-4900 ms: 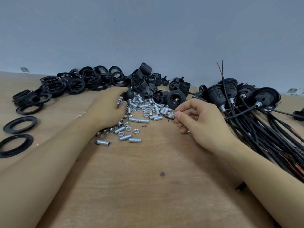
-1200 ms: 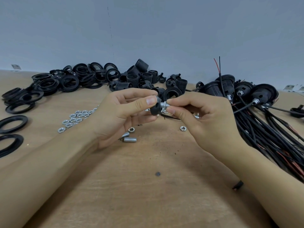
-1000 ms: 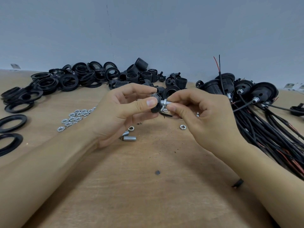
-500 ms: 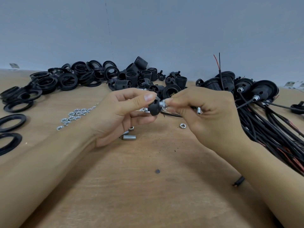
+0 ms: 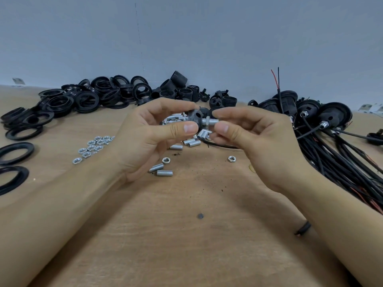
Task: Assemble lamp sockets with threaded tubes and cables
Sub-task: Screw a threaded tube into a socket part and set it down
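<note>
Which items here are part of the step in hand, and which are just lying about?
In use:
left hand holding black socket cap
right hand pinching threaded tube

Lying about:
loose nuts
black rings
spare tubes
cabled sockets

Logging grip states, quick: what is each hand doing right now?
Left hand: pinches the black socket cap.
Right hand: pinches the threaded tube sticking out of the cap.

The left hand hides part of the pile of little metal tubes, the black rings at 9 o'clock and the cables at 3 o'clock run off the edges, and both arms are cut off at the bottom.
</note>
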